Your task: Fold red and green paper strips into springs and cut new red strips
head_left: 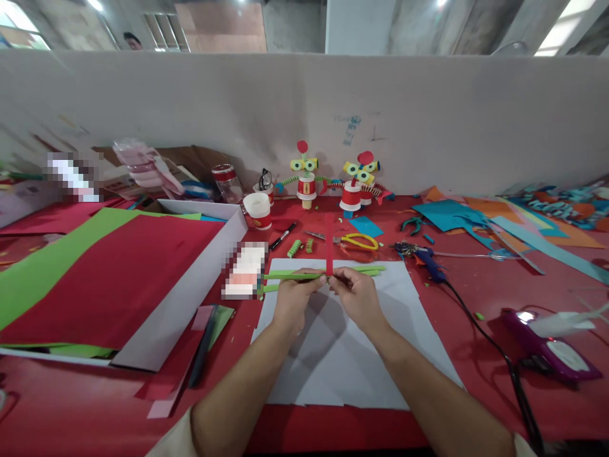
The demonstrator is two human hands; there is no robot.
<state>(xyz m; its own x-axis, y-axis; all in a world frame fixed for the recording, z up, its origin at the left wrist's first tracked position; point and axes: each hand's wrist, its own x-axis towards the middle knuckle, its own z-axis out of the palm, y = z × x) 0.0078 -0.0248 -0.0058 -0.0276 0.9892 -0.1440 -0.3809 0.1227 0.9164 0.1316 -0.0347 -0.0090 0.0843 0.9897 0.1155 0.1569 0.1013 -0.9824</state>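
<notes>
Above a white sheet (333,368), my left hand (295,301) and my right hand (358,298) meet fingertip to fingertip. Both are closed in a pinch where a red paper strip (329,244) and a green paper strip (288,276) join. The red strip points away from me, while the green one runs out to the left past my left hand. More green strips (373,271) lie behind my hands. My fingers hide the exact joint. Just beyond are scissors (356,241) with yellow handles and small folded green paper springs (294,248).
A white box (190,311) with red and green sheets stands left. Paper-cup figures (352,193) and a cup (257,211) are at the back. To the right lie a blue glue gun (431,263) with its black cord, a purple power strip (549,349) and blue paper (450,219).
</notes>
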